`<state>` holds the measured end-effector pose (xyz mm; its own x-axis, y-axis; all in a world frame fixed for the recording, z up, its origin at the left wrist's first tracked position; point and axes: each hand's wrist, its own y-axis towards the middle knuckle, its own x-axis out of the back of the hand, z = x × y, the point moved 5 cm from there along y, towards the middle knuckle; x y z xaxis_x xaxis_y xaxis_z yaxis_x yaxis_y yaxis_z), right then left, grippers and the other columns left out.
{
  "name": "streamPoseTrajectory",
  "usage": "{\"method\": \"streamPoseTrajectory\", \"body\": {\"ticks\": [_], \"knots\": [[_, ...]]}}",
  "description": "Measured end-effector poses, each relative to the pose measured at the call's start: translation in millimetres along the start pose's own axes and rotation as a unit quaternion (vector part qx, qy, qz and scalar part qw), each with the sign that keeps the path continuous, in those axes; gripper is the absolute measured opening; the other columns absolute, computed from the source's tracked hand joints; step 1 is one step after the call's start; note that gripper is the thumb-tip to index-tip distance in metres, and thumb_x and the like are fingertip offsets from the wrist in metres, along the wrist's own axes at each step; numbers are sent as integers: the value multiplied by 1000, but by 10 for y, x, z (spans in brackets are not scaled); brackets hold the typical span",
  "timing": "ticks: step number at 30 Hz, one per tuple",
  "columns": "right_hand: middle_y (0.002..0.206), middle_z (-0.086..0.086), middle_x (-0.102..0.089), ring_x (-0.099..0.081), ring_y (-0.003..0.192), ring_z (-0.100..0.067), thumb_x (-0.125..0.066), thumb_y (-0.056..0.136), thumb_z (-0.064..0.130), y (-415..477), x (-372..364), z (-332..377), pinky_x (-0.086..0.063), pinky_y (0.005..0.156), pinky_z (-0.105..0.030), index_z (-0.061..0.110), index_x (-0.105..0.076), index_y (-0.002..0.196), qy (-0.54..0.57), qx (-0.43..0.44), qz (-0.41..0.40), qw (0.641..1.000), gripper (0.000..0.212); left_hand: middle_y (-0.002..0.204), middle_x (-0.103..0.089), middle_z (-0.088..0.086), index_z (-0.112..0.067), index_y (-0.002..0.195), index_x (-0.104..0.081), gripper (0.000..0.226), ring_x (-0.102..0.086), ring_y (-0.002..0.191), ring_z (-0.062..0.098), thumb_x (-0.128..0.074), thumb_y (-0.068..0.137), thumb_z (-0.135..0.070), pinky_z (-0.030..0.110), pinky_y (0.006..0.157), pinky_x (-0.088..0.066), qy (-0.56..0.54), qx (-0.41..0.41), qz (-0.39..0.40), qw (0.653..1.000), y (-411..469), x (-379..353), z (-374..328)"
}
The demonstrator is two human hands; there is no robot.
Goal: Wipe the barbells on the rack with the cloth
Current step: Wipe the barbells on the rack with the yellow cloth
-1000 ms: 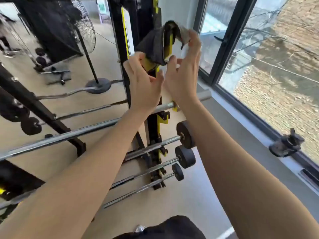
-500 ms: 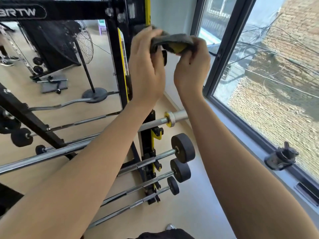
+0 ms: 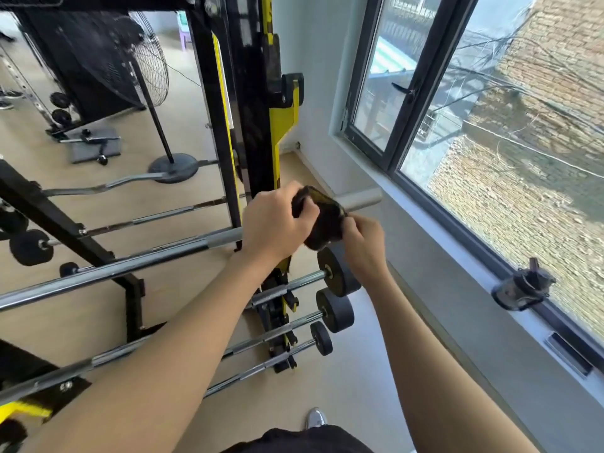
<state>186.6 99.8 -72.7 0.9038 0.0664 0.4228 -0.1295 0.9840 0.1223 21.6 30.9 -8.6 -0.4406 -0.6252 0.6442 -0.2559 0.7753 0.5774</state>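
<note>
Head view. Gripping the cloth (image 3: 322, 217) with the left hand (image 3: 274, 225), fingers curled round it; pinching its lower edge with the right hand (image 3: 363, 248). Holding it bunched at the sleeve of the top barbell (image 3: 359, 199), beside the rack (image 3: 258, 125) upright. Seemingly early: yet to wipe the lower barbells (image 3: 338, 273).
</note>
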Motion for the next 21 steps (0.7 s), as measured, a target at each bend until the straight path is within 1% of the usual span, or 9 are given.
{"method": "streamPoseTrajectory", "body": {"ticks": [2,5,6,8,10,12,14,17,21], "knots": [[68,-10,-64,-54,66,-16,-49,92,19,-111,-134,-68,-48,66,-53,3,-60,65,-31,-7,83,996,34,67,-61,-9,-23,84,-63,21,-60,63,14,-55,98,-36,29,54,-47,-8,83,8,996,-108,-15,241],[95,4,-61,-55,99,-15,-51,97,20,-196,-239,-34,-47,84,-41,12,-72,71,-39,-11,95,995,35,67,-54,-8,-23,72,-57,28,-56,74,21,-51,95,-38,36,64,-46,3,144,11,990,-282,-17,529],[96,6,-60,-55,99,-14,-52,98,21,-212,-277,-4,-48,85,-38,11,-75,77,-8,-20,97,995,33,66,-52,-7,-22,69,-54,30,-55,77,24,-50,94,-38,38,68,-45,3,154,13,988,-340,-8,602],[78,-4,-58,-53,76,-17,-50,97,23,-250,-378,83,-45,73,-39,5,-77,88,58,-24,99,993,33,63,-52,-2,-20,68,-52,32,-54,73,23,-48,96,-35,38,65,-46,-26,177,16,984,-461,14,725],[74,-11,-61,-53,69,-18,-47,101,20,-286,-463,185,-44,66,-38,17,-79,96,68,1,64,996,32,62,-54,0,-16,77,-55,29,-55,63,18,-46,101,-31,37,57,-49,-70,192,13,979,-559,51,801],[91,8,-68,-59,85,-7,-45,107,21,-330,-578,267,-49,77,-32,26,-72,113,27,35,29,999,28,68,-56,-2,-14,94,-59,28,-58,63,14,-42,108,-31,37,56,-52,-79,202,11,976,-633,102,861],[103,18,-61,-58,98,-8,-48,109,27,-399,-717,304,-47,88,-33,26,-56,127,0,52,5,999,20,74,-56,-5,-11,109,-57,30,-58,67,11,-36,112,-32,32,57,-48,-77,219,20,972,-687,152,920],[93,5,-62,-62,87,-15,-52,108,24,-506,-879,258,-51,77,-33,25,-38,125,8,86,-14,996,22,82,-55,-3,-14,105,-48,22,-56,74,14,-38,112,-33,30,60,-38,-98,256,63,960,-769,186,1058],[105,-1,-56,-53,96,0,-56,103,9,-594,-964,192,-43,79,-12,17,-53,107,-60,145,-46,987,10,87,-56,0,-17,107,-45,12,-54,74,13,-53,105,-26,26,60,-35,-152,273,153,938,-834,170,1174]]}}
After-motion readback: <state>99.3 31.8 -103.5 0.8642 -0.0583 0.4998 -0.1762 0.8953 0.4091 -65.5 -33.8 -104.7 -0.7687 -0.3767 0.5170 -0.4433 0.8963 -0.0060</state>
